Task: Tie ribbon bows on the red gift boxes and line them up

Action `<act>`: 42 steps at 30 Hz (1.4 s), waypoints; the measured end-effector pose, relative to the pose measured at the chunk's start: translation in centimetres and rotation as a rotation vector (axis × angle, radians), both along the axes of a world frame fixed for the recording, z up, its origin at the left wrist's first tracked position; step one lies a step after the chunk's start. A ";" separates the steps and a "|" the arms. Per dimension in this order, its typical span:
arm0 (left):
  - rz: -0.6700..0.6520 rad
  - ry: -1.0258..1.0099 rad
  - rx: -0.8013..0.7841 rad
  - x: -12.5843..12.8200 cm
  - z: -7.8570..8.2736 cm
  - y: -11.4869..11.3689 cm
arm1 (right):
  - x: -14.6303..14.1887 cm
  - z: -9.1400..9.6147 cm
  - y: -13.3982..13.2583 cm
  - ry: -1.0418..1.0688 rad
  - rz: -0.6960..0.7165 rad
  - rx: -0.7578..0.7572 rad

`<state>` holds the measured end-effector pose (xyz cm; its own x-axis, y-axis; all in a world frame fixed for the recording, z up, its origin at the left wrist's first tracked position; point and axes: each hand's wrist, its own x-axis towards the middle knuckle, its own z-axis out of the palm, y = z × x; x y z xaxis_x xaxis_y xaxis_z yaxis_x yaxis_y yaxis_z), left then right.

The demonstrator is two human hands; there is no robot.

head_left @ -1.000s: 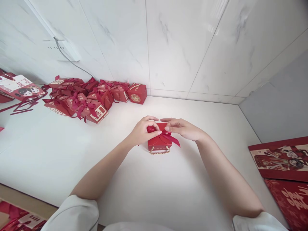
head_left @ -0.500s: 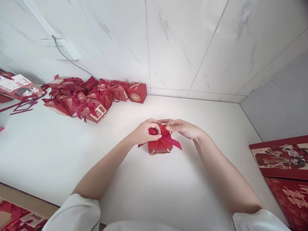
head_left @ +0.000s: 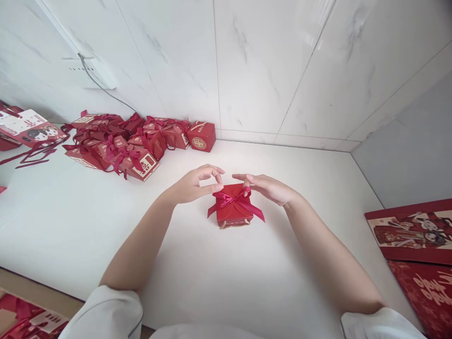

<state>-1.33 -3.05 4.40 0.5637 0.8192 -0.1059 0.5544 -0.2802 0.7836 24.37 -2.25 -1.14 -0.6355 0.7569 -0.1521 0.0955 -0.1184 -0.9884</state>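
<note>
A small red gift box (head_left: 226, 215) stands on the white table, with a gold cord handle (head_left: 235, 226) along its near side. Across its top is a glossy crimson ribbon (head_left: 228, 201) tied in a bow, its tails spreading to both sides. My left hand (head_left: 193, 184) is at the box's far left corner, fingers apart and off the bow. My right hand (head_left: 271, 188) is at the far right, holding the bow's right loop with a finger through it while other fingers stretch over the box's back edge.
Several ribboned red boxes (head_left: 141, 162) are heaped at the back left, with a plain red box (head_left: 202, 136) at their right end. Printed gift bags (head_left: 35, 129) lie far left. Red printed packages (head_left: 416, 230) lie at right. An open carton (head_left: 38, 287) is at lower left.
My left hand has let go of the bow and moved left, its fingers opening. The bow now shows fully. My right hand stays at the right loop.
</note>
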 end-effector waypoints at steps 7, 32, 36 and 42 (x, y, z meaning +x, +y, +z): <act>-0.190 0.093 0.061 -0.8 -0.2 0.5 | -0.4 0.7 -0.7 -0.064 -0.129 0.187; -0.050 -0.060 -0.161 0.7 -2.7 0.9 | -0.7 3.7 -3.6 -0.420 0.208 0.815; -0.009 -0.107 -0.150 1.1 -2.5 0.7 | 0.3 4.7 -3.8 -0.356 0.252 0.678; 0.041 -0.051 0.033 2.3 -1.6 -0.9 | 1.2 5.5 -3.4 -0.272 -0.071 0.554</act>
